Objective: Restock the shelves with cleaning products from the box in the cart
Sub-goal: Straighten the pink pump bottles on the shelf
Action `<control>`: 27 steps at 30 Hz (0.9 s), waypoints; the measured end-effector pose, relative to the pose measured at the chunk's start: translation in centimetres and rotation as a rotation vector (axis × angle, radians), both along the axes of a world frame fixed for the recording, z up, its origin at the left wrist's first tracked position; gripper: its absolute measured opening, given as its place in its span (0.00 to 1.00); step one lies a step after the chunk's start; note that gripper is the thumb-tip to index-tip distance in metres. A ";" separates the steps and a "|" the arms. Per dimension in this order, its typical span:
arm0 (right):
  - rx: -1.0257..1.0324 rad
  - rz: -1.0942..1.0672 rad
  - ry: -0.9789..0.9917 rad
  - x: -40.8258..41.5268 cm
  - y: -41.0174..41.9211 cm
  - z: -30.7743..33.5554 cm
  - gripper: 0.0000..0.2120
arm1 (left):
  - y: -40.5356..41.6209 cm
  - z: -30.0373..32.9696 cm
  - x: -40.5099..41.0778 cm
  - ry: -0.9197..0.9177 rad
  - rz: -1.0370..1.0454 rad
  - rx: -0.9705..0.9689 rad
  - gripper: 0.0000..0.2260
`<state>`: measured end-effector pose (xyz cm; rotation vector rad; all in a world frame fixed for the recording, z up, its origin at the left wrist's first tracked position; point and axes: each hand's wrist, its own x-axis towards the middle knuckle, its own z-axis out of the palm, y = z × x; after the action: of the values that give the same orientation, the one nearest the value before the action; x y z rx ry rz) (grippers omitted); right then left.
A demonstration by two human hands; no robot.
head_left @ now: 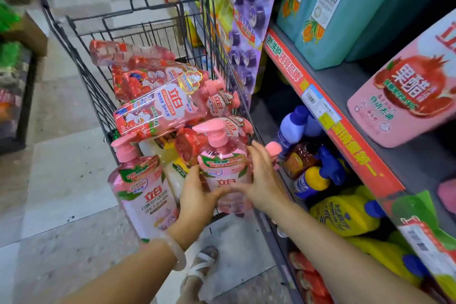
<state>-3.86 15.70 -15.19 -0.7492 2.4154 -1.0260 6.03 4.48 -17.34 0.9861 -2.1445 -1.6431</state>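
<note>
Holding a clear pink plastic pump bottle with a pink dispenser head between both hands, you are somewhere in the middle of the restock, as far as this view lets you judge. Your left hand curls its fingers round the bottle's lower left side, and your right hand lies against the right side with fingers mostly straight, pressing rather than wrapping. The bottle sits over the near right corner of the black wire shopping cart, just beside the grey metal shelf with the red price strip. Its long axis runs close to upright, tipped slightly away from you, and the pump nozzle points to your left. Beyond your grip, several more pink bottles in shrink-wrapped packs lie on their sides in the cart, pump ends toward the shelf. Left of your left hand, a matching pink pump bottle leans upright against the cart's near end. So plenty is still left to move. To the right of your right hand, the lower shelf holds blue-capped spray bottles and yellow bottles. You cannot tell from here whether any pink bottle has reached its slot, and no box shows in the cart.
</note>
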 end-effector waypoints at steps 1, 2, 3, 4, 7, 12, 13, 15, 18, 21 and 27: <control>-0.048 -0.011 -0.035 -0.3 -0.2 1.0 0.48 | -0.3 1.1 -0.1 0.007 -0.002 0.006 0.25; -0.101 -0.021 -0.041 -0.7 -0.4 2.1 0.46 | -0.7 2.5 -0.3 0.010 -0.021 -0.014 0.25; -0.141 -0.027 -0.031 -1.0 -0.5 3.3 0.44 | -1.2 4.1 -0.6 0.011 -0.049 -0.060 0.25; -0.178 -0.033 -0.014 -1.3 -0.6 4.9 0.41 | -1.7 6.0 -0.9 0.015 -0.081 -0.112 0.26; -0.285 -0.086 0.040 -1.8 -0.7 10.7 0.38 | -2.8 12.6 -1.8 0.056 -0.157 -0.229 0.28; -0.467 -0.173 0.190 -2.2 0.0 22.5 0.32 | -3.9 24.4 -3.9 0.176 -0.205 -0.403 0.32; -0.491 -0.183 0.219 -2.3 0.4 24.9 0.29 | -3.9 26.7 -4.3 0.209 -0.215 -0.430 0.33; -0.542 -0.198 0.282 -2.3 1.3 29.7 0.20 | -3.5 31.3 -4.9 0.293 -0.239 -0.447 0.31; -0.615 -0.214 0.365 -1.7 2.7 36.6 0.18 | -2.7 37.6 -5.5 0.447 -0.302 -0.488 0.25; -0.635 -0.242 0.431 -0.9 4.3 42.8 0.17 | -1.3 43.5 -5.9 0.590 -0.356 -0.553 0.15; -0.636 -0.365 0.576 0.7 8.9 52.2 0.16 | 2.6 52.8 -8.3 0.829 -0.421 -0.622 0.31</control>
<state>-3.18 24.60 37.00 -0.9174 2.7778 -2.0179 -2.26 7.11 35.50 -0.3082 -2.0573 -1.0727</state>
